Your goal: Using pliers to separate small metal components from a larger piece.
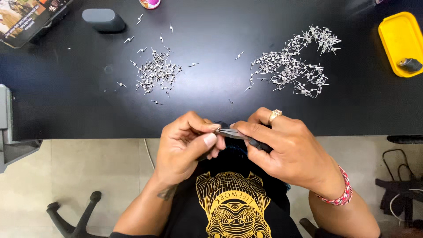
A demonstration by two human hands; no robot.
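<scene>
Nearest, just off the near edge of the black tabletop, the left hand pinches a tiny metal piece between thumb and fingertips, while the right hand is closed around dark-handled pliers whose tip meets that piece. Farther in, a small heap of bent metal pins lies left of centre and a bigger tangled heap lies toward the right. At the far right edge sits a yellow tray; near the far left corner, a grey block
</scene>
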